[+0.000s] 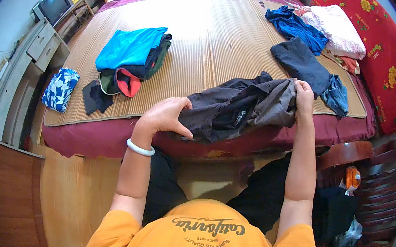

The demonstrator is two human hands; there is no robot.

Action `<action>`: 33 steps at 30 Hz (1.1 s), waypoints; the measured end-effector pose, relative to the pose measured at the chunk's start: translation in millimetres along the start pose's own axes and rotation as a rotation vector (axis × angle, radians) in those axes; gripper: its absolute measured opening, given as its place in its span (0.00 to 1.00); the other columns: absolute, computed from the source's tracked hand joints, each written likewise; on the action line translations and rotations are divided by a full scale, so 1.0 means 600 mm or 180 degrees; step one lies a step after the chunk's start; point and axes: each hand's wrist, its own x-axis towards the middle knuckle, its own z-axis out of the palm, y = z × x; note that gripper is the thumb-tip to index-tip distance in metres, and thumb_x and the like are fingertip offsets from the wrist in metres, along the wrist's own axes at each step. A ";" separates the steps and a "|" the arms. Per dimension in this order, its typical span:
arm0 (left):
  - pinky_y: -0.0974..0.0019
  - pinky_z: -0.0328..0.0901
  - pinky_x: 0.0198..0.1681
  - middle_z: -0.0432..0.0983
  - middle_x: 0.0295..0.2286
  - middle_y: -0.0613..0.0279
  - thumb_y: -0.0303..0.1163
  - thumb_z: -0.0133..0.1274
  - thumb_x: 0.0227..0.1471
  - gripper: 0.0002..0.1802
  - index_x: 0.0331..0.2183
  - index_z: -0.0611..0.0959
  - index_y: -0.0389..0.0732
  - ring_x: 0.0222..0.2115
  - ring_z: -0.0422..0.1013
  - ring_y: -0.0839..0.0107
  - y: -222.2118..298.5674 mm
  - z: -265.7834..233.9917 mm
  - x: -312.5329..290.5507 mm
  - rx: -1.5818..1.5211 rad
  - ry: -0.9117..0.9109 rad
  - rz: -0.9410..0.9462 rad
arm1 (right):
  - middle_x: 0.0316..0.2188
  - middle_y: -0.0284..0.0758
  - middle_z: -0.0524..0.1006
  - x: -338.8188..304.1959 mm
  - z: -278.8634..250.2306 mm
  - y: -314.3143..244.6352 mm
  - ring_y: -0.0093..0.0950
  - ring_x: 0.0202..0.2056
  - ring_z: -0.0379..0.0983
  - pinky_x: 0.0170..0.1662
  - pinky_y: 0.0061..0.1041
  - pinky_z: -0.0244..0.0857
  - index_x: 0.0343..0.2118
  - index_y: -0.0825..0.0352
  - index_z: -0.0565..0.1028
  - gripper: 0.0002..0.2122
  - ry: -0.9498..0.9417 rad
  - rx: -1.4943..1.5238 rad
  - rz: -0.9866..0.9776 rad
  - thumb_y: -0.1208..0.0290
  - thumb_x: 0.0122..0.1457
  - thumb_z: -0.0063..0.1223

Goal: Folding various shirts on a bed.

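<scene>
A crumpled dark grey garment stretches between my two hands over the near edge of the bed; its exact kind is unclear. My right hand pinches its upper right corner, with the cloth hanging from the fingers. At the garment's left end, my left hand has thumb and fingers spread apart around the cloth's edge, not closed on it. A pale bangle circles my left wrist. Some of the garment rests on the bed mat, and dark folds with a small light print show in its middle.
A folded clothes stack, bright blue on top, lies left on the woven mat. Near it are a black folded cloth and a blue-white floral bundle. Dark trousers and blue clothing lie right. A wooden chair stands beside me.
</scene>
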 end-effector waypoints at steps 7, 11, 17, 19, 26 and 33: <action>0.57 0.65 0.50 0.75 0.39 0.48 0.44 0.73 0.29 0.39 0.43 0.76 0.37 0.45 0.71 0.52 0.006 0.014 0.009 0.0055 0.0335 -0.0019 | 0.26 0.29 0.78 0.026 -0.017 0.031 0.18 0.25 0.72 0.31 0.20 0.67 0.31 0.67 0.77 0.07 0.0082 0.0207 0.0439 0.69 0.61 0.57; 0.56 0.65 0.51 0.73 0.40 0.52 0.41 0.73 0.29 0.37 0.44 0.76 0.40 0.46 0.70 0.52 0.039 0.017 0.018 -0.0077 0.0700 0.0370 | 0.27 0.30 0.79 0.033 -0.026 0.049 0.20 0.25 0.72 0.31 0.21 0.68 0.31 0.67 0.78 0.07 0.0021 0.0460 0.0612 0.68 0.60 0.59; 0.57 0.65 0.50 0.72 0.40 0.55 0.36 0.71 0.33 0.24 0.36 0.81 0.42 0.46 0.69 0.52 0.046 0.039 0.029 0.0276 0.0603 0.0634 | 0.27 0.31 0.79 0.034 -0.025 0.050 0.21 0.26 0.73 0.32 0.22 0.68 0.31 0.67 0.78 0.07 0.0068 0.0557 0.0754 0.68 0.60 0.59; 0.57 0.65 0.50 0.73 0.40 0.55 0.33 0.68 0.37 0.16 0.31 0.82 0.41 0.45 0.70 0.53 0.039 0.038 0.031 0.0257 0.0577 0.0626 | 0.27 0.31 0.79 0.036 -0.030 0.051 0.22 0.27 0.73 0.33 0.23 0.68 0.31 0.67 0.78 0.07 0.0011 0.0848 0.0969 0.68 0.59 0.60; 0.55 0.65 0.43 0.75 0.32 0.54 0.30 0.60 0.46 0.09 0.27 0.77 0.37 0.39 0.71 0.52 0.012 0.037 0.043 -0.0073 0.1319 0.0720 | 0.28 0.31 0.79 0.047 -0.068 0.062 0.23 0.28 0.74 0.35 0.24 0.68 0.30 0.66 0.78 0.08 0.0092 0.0812 0.0930 0.67 0.58 0.61; 0.57 0.66 0.40 0.76 0.28 0.55 0.33 0.61 0.47 0.10 0.29 0.79 0.37 0.35 0.72 0.54 0.049 0.074 0.069 -0.0057 0.1760 0.0486 | 0.32 0.41 0.77 -0.070 0.066 -0.094 0.40 0.39 0.74 0.42 0.37 0.67 0.32 0.68 0.77 0.06 0.0655 -0.2520 -0.2137 0.71 0.55 0.58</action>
